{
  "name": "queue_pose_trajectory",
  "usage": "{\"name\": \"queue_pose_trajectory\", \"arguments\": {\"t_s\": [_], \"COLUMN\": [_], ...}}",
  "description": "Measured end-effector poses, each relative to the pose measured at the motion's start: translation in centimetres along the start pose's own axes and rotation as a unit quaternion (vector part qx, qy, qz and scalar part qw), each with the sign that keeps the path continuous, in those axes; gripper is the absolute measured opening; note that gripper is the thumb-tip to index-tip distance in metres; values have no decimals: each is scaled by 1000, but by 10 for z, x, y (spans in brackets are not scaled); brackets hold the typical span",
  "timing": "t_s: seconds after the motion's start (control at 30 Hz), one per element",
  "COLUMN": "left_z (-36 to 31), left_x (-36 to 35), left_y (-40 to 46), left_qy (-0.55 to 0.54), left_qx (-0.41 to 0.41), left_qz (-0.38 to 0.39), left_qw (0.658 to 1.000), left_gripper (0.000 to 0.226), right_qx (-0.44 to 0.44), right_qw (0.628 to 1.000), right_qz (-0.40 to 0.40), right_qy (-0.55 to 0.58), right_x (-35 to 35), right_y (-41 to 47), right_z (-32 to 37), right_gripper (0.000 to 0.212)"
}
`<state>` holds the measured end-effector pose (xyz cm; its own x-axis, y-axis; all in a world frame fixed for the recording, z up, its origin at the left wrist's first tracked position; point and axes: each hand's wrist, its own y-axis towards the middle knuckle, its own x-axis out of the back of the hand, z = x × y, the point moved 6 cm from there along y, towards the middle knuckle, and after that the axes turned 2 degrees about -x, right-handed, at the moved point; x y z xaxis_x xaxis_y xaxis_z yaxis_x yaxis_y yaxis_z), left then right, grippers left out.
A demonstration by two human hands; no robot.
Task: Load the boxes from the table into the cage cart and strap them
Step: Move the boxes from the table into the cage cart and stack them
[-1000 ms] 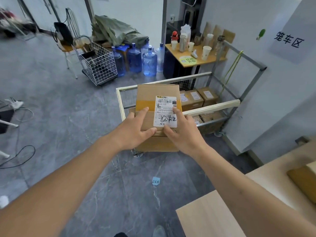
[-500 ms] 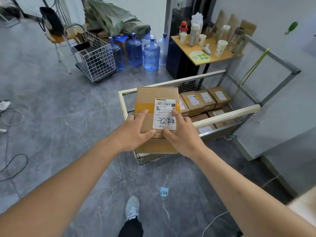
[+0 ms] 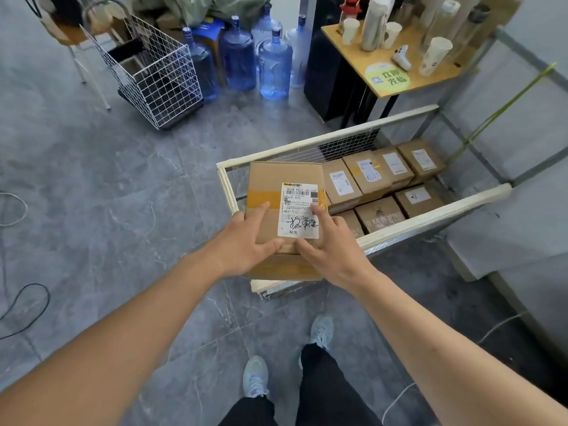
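Grip: both hands are clamping one cardboard box (image 3: 284, 192) at its near end. The left hand (image 3: 246, 241) is holding the near left corner, thumb laid on top; the right hand (image 3: 329, 250) is holding the near right corner, fingertips resting on the white shipping label (image 3: 298, 210). The box is hanging at rim height over the near left corner of the cage cart (image 3: 430, 212), long axis running near to far, away from the wrists. Neither hand appears nearer the cart. Beyond and right, the loaded boxes (image 3: 378, 173) are filling the far and right floor; the open space appears to be lying directly beneath the held box, so the coming move is judged a straight lowering. A green strap (image 3: 504, 109) is hanging at the far right frame, unused.
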<state>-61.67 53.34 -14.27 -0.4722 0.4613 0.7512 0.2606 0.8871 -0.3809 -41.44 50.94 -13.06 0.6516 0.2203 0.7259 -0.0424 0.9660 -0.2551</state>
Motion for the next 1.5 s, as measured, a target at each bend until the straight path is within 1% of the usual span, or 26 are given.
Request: {"name": "queue_pose_trajectory", "arguments": {"t_s": [0.27,0.57,0.73,1.0,1.2,1.33,1.43,1.5], "left_z": [16,41,74,149,194,214,222,227], "left_x": [-17,-57,-83,-137,-177,-199,-207,-211], "left_y": [102,200,241,303,352,381,400,409], "left_qy": [-28,-92,-116,-159,-180,-211,-226,-232], "left_qx": [69,166,203,250,274,283,280,279], "left_qz": [13,7,7,27,49,54,47,45], "left_qw": [997,982,972,955,944,934,932,931], "left_gripper": [93,91,92,90,86,92,99,101], "right_qx": [2,0,-6,-41,-63,-55,-65,-55], "right_qw": [997,985,980,967,964,967,969,973], "right_qz": [78,171,200,252,259,250,238,226], "right_qy": [5,12,14,16,22,16,3,-9], "right_x": [-13,-42,-80,-174,-228,-252,-263,-268], "right_y": [118,237,288,360,404,425,435,440], "right_z": [-44,-104,-127,-167,-196,-213,-222,-224], "right_gripper": [81,81,82,85,82,81,79,79]}}
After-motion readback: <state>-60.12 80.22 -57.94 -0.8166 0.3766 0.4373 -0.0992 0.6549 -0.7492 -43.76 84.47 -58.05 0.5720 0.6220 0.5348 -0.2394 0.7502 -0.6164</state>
